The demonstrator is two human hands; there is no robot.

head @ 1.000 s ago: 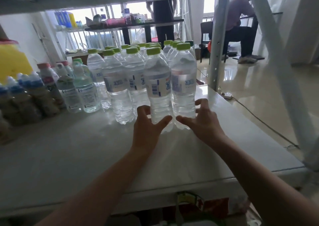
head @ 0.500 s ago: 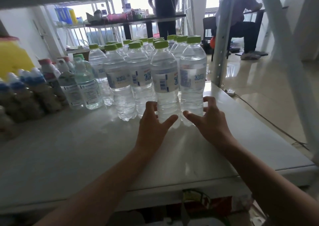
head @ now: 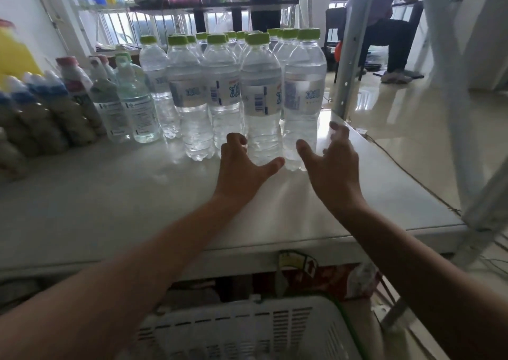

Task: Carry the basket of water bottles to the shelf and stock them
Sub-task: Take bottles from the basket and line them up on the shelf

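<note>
Bottles of water (head: pixel 233 93) with green caps stand upright in a tight cluster at the back of the grey shelf (head: pixel 110 194), the nearest row four across, more rows packed behind. The left hand (head: pixel 242 167) reaches to the base of the second bottle from the right (head: pixel 261 106), fingers curled at its left side and thumb stretched across its front, a loose cupping hold rather than a firm grip. The right hand (head: pixel 332 164) hovers just beside the rightmost bottle (head: pixel 303 95), fingers spread and open, its thumb close to the bottle's base; whether it touches cannot be told. Left of the cluster stand two clear bottles with pale labels (head: pixel 137 112), then brownish bottles with blue and red caps (head: pixel 49 112). Below the shelf's front edge, near the person's forearms, sits the white slotted basket (head: pixel 247 329), its visible part holding no bottles. A seated person (head: pixel 390 15) is in the background.
</note>
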